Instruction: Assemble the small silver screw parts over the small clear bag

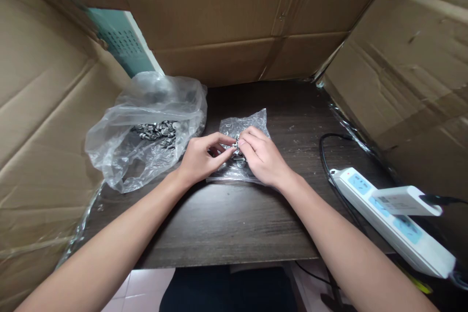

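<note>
Both of my hands meet over a small clear plastic bag (244, 122) lying on the dark table. My left hand (204, 157) has its thumb and fingertips closed on a small metal screw (235, 145). Against the same spot, my right hand (262, 155) has its thumb and fingers pinched on small metal hardware, partly hidden by the fingers. Several metal screws (240, 161) rest on the small bag just below the fingertips. To the left, a large open plastic bag (124, 122) holds a pile of metal screws (159, 130).
Cardboard walls (234, 14) enclose the dark table (234, 224) at the back and sides. A white power strip (391, 224) with a plugged-in white adapter (405, 200) lies at the right, with a black cable (322, 151) curving beside it.
</note>
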Demonstrator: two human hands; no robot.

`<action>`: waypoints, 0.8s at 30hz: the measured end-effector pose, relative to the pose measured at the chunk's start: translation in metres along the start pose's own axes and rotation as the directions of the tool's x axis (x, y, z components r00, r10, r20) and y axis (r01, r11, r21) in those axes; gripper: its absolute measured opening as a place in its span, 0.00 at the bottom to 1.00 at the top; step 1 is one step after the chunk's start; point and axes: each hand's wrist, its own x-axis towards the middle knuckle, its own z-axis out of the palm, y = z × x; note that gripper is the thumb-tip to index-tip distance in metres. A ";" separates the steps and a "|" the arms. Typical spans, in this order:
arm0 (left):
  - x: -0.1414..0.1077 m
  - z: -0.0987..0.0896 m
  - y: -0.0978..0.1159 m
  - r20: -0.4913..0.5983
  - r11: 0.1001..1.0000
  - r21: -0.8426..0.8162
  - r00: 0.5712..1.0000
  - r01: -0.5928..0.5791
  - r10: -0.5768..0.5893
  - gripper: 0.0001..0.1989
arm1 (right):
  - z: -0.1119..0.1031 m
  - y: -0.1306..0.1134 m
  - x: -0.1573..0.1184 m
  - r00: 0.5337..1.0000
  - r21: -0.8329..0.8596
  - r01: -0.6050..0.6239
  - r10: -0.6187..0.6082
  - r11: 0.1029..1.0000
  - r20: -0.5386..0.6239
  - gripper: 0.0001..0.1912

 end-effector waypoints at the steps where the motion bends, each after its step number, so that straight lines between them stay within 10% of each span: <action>1: 0.000 0.000 0.000 -0.003 1.000 -0.001 1.000 0.006 -0.006 0.06 | -0.001 0.000 0.000 1.000 -0.018 0.002 -0.002 1.000 -0.002 0.14; 24: 0.000 0.000 0.001 0.005 0.997 -0.028 0.997 0.071 -0.071 0.07 | 0.001 0.003 0.000 0.999 0.033 0.027 -0.026 0.999 -0.038 0.10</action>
